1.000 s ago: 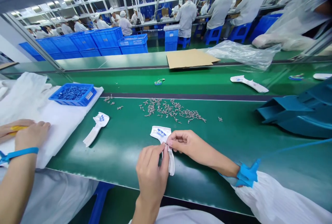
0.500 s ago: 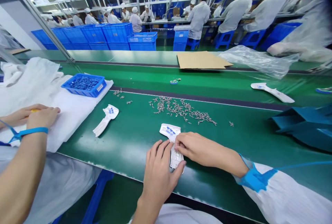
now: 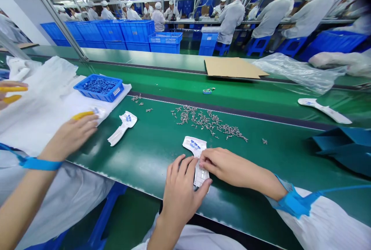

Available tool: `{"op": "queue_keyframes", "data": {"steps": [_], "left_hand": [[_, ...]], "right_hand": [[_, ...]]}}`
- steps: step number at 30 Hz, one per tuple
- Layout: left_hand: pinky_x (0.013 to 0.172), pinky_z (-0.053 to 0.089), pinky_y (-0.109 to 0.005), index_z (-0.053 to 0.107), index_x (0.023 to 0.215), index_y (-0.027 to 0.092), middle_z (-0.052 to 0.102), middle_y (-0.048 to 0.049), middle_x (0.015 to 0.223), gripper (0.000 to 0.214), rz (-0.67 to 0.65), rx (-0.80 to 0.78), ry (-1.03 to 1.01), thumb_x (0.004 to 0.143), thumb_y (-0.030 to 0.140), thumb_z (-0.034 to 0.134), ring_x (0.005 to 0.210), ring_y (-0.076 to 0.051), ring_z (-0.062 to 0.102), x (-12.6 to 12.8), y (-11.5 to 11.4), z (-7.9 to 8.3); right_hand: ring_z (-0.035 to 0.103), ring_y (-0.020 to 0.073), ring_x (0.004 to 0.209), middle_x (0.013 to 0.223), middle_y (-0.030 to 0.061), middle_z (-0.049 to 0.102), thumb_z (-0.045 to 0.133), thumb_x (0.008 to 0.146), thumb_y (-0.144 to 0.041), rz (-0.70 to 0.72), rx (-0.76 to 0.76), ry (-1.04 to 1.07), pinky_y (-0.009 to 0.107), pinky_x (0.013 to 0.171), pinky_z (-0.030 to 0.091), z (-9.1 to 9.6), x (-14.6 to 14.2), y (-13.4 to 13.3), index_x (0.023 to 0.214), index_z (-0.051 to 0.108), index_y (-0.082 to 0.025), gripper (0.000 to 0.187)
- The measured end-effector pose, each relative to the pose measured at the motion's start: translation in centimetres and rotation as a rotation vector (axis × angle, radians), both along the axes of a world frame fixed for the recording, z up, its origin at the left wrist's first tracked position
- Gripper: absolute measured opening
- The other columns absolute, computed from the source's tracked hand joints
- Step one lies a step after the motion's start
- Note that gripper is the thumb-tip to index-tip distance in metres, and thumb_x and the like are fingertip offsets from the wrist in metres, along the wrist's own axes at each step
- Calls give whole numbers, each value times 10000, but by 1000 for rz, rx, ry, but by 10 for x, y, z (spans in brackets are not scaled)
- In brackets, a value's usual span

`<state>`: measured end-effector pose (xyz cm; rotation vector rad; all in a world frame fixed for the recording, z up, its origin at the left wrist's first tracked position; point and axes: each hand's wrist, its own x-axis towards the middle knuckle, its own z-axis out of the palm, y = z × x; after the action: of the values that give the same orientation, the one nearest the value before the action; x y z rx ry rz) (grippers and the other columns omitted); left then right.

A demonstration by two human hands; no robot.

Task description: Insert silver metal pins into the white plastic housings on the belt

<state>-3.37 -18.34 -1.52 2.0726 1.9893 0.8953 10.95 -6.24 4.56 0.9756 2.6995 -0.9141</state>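
Observation:
A white plastic part (image 3: 194, 146) with small blue pieces in its head lies flat on the green table (image 3: 156, 145) in front of me. My left hand (image 3: 182, 190) rests on its handle end, fingers laid over it and thumb pressed against its lower edge. My right hand (image 3: 222, 163) pinches the same part at its middle, fingers closed on it. A scatter of small metal screws (image 3: 208, 120) lies just beyond the part.
A co-worker's hand (image 3: 69, 134) at my left holds a yellow-handled tool (image 3: 82, 115) over white cloth (image 3: 43, 103). Near it are a second white part (image 3: 123, 126) and a blue tray (image 3: 98, 87). Cardboard (image 3: 233, 67), a plastic bag (image 3: 298, 70), another white part (image 3: 324, 110) and a blue cover (image 3: 344, 147) lie farther off. Workers sit behind.
My left hand has gone from a pinch at the part's neck to lying over its handle. The co-worker's hand has reached forward to the right with the yellow tool.

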Motion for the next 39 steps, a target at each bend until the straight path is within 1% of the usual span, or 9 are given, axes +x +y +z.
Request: {"op": "queue_keyframes", "data": {"steps": [4,9,16,25,28,30,33,36,39], "left_hand": [[1013,459,-462,546,1287,200,646,-77,1279,437,-6,-15,-17,896,367,647,1258,-294,513,0,0,0],[1011,464,-466,540,1284,202,644,-69,1281,438,-7,-29,-14,890,354,656,1261,-294,511,0,1,0],[1001,474,-479,539,1275,193,649,-91,1258,448,-9,-18,24,873,336,676,1239,-300,532,0,1,2],[936,547,-432,532,1338,217,657,-103,1197,443,15,38,-19,913,313,613,1167,-276,597,-5,-1,-4],[916,568,-380,523,1371,242,660,-102,1213,424,-6,53,-98,949,264,541,1138,-243,619,-9,-1,-1],[932,564,-370,533,1363,255,654,-95,1244,406,-15,80,-110,958,239,513,1163,-234,609,-19,-2,3],[989,528,-434,532,1360,274,625,-89,1303,408,82,142,-12,954,236,515,1220,-256,569,-50,-1,6],[965,504,-534,563,1324,256,617,-107,1322,391,270,194,196,936,298,537,1226,-328,547,-96,-2,-3],[856,532,-548,604,1265,236,631,-113,1317,362,423,198,394,925,336,529,1213,-390,547,-137,-5,-21]], "right_hand": [[610,214,750,878,62,682,423,1025,-328,-34,26,-28,301,626,361,3,-2,-3,858,569,-216,248],[610,226,742,892,51,683,488,1001,-287,-77,34,-85,283,573,305,6,-4,-7,997,530,-228,73],[625,247,785,894,64,691,514,981,-318,-181,-9,-131,285,583,301,3,-7,-5,989,525,-235,84],[679,196,800,890,19,686,505,973,-458,-463,-410,408,291,683,494,-24,14,-35,988,458,-260,203],[679,178,711,759,-18,660,558,944,-453,-531,-526,523,275,647,503,-32,13,-35,959,434,-258,231],[638,147,616,723,-37,634,604,911,-441,-576,-529,591,245,566,470,-31,12,-20,935,442,-248,253],[617,125,592,802,-15,654,672,846,-400,-670,-488,696,230,519,468,-25,10,26,922,482,-225,269],[684,170,712,812,22,703,631,874,-315,-778,-382,723,296,642,572,-20,6,91,951,517,-206,175],[707,187,812,877,83,730,580,922,-239,-832,-256,725,326,737,589,-17,1,153,984,575,-160,100]]}}
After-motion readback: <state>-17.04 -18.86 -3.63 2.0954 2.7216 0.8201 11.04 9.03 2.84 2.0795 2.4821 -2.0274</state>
